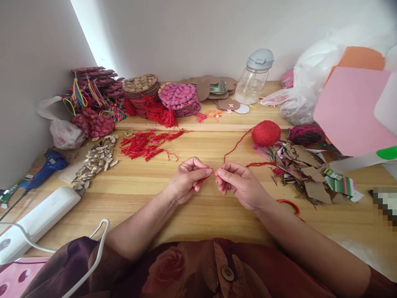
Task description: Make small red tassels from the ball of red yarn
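My left hand [187,181] is closed in a pinch over the middle of the wooden table, with a bit of red yarn [203,179] showing under the thumb. Just to its right, the thumb and forefinger of my right hand [237,182] are pinched together at the yarn's tip; the fingers cover most of it. A strand runs from the red yarn ball [266,133] down to behind my right hand. Another red strand bundle [261,164] lies beyond that hand. Red tassels [142,145] are heaped at the left, past my left hand.
Cardboard scraps [310,165] pile up at the right near dark purple yarn [306,134]. A clear bottle [252,85] and shell-covered discs [178,97] stand on the back ledge. Leftward are shells [99,159], a blue glue gun [46,169] and a white power strip [46,217]. An orange-red loop [291,203] lies by my right forearm.
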Available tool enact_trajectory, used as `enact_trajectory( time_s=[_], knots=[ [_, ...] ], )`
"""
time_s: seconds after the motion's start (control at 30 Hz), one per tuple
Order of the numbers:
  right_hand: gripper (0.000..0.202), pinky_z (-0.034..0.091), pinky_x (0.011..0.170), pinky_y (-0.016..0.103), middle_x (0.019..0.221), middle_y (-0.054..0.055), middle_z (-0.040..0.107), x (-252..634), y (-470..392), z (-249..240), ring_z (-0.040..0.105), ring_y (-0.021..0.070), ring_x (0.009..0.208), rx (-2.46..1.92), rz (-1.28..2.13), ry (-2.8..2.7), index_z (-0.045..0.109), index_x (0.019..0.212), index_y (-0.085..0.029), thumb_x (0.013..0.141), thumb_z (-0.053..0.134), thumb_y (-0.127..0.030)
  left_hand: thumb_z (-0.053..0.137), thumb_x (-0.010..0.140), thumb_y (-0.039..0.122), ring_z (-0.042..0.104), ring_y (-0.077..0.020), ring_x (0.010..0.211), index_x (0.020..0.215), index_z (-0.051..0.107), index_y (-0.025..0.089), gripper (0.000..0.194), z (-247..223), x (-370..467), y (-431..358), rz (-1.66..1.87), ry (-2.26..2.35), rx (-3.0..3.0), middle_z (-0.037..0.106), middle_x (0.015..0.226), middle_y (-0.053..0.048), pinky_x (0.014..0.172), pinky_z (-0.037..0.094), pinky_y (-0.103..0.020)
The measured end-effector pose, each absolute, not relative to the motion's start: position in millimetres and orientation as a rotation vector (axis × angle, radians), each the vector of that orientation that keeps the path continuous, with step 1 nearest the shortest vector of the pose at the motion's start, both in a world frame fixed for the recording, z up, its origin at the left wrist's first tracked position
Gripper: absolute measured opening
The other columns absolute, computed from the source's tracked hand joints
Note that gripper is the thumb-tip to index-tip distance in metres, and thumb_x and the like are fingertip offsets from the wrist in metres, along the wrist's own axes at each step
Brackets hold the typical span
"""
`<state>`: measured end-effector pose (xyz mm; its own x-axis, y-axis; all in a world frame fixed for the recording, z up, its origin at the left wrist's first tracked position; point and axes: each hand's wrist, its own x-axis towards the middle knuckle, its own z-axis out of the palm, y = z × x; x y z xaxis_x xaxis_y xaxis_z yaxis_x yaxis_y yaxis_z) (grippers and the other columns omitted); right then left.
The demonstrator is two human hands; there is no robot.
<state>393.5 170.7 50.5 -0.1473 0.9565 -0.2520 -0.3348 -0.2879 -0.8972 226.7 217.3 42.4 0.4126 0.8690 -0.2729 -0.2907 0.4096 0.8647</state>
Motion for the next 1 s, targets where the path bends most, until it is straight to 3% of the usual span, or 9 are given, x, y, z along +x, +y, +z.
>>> enact_trajectory(
  time_s=[0.23,0.33,0.67,0.87,1.0],
  knots=[
    [0.025,0.046,0.062,0.026,0.082,0.004,0.068,401,174,49,0.059,0.0148,0.074,-1.149,1.384,-1.163,0.072,0.079,-0.02,0.083,0.065,-0.044,0.081,0.063,0.019,0.039,0.001,0.033,0.068,0.046,0.016,0.035,43,227,216,0.848,0.768,0.854,0.068,0.072,0.0,0.027,0.03,-0.011],
    [0.019,0.044,0.06,0.026,0.08,0.002,0.069,400,176,48,0.057,0.0137,0.07,-1.287,1.337,-1.218,0.073,0.086,-0.021,0.078,0.071,-0.038,0.079,0.067,0.022,0.044,-0.0004,0.033,0.07,0.047,0.016,0.033,40,227,215,0.874,0.744,0.974,0.067,0.077,0.001,0.027,0.037,-0.013],
    [0.02,0.035,0.05,0.023,0.063,-0.002,0.059,384,172,40,0.05,0.0096,0.058,-1.316,1.387,-1.053,0.067,0.071,-0.017,0.072,0.074,-0.036,0.073,0.075,0.022,0.05,-0.0009,0.033,0.074,0.049,0.015,0.025,41,229,208,0.956,0.799,1.179,0.065,0.088,0.001,0.028,0.044,-0.014],
    [0.012,0.036,0.052,0.024,0.064,-0.003,0.057,380,170,40,0.047,0.0093,0.057,-1.261,1.273,-1.154,0.061,0.069,-0.019,0.076,0.067,-0.027,0.075,0.074,0.026,0.051,-0.002,0.035,0.088,0.057,0.016,0.025,41,230,207,0.987,0.916,1.188,0.066,0.086,0.0,0.029,0.043,-0.014],
    [0.009,0.04,0.06,0.026,0.072,0.0,0.062,384,169,43,0.053,0.0115,0.066,-1.225,1.2,-1.3,0.064,0.075,-0.019,0.08,0.064,-0.027,0.076,0.073,0.029,0.05,-0.0019,0.035,0.094,0.062,0.014,0.029,38,230,208,1.01,0.955,1.174,0.067,0.08,0.0,0.03,0.044,-0.013]
  ],
)
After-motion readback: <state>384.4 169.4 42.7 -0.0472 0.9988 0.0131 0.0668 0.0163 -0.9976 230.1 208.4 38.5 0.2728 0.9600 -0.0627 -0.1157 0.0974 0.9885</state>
